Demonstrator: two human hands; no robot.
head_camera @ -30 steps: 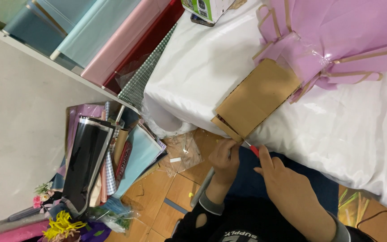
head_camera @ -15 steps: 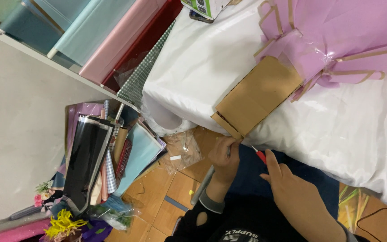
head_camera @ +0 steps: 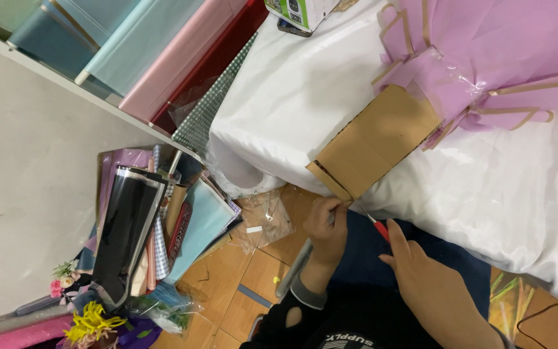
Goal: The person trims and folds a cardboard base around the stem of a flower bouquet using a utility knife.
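At the table's near edge, the left hand (head_camera: 326, 226) pinched the corner of the brown cardboard sheet (head_camera: 376, 142) lying on the white cloth (head_camera: 485, 194) while the right hand (head_camera: 424, 278) gripped red-handled scissors (head_camera: 377, 227), cut barely started, most cardboard looked untouched.

A: Which colours mark the worktop items?
B: The cardboard piece (head_camera: 374, 141) is plain brown; the table cover (head_camera: 485, 194) is white; the wrapping paper (head_camera: 485, 58) is lilac with tan edging.

A: And the remainder?
B: The scissors (head_camera: 380, 229) have a red handle. The paper rolls (head_camera: 130, 48) are teal, pale blue and pink; one sheet (head_camera: 211, 110) is green-and-white checked. The floor tiles (head_camera: 253, 265) are orange-brown.
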